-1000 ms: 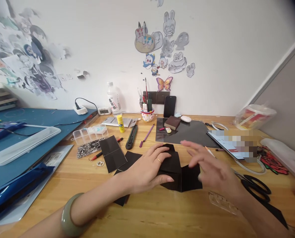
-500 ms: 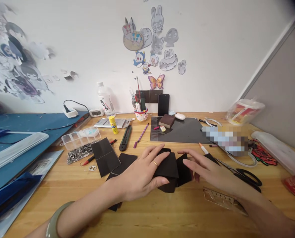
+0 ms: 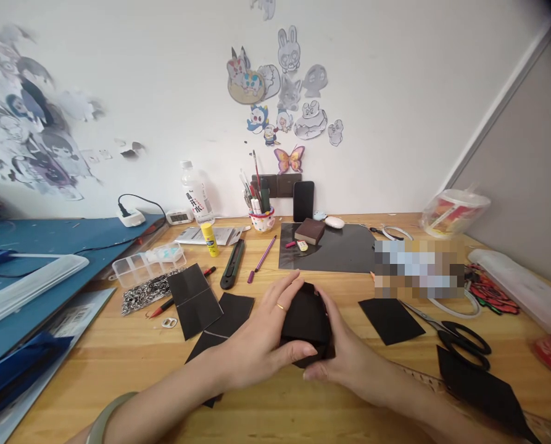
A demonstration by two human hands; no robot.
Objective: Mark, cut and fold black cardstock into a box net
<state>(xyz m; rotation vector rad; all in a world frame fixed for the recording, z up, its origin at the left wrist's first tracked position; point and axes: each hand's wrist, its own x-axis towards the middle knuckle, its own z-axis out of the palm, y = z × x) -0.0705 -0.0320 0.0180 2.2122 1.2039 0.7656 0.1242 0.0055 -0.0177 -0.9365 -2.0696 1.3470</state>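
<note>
Black folded card (image 3: 305, 320) looks boxy and matte with angled edges, centred over the wooden desk (image 3: 266, 422). Left hand (image 3: 263, 327) and right hand (image 3: 347, 345) clasp it between them, thumbs at near side.

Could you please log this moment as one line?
left hand: cupping folded black paper | right hand: cupping its right side | scissors: right of hands | glue stick: upright

A white wall (image 3: 386, 123) backs the wooden desk (image 3: 275, 419).
</note>
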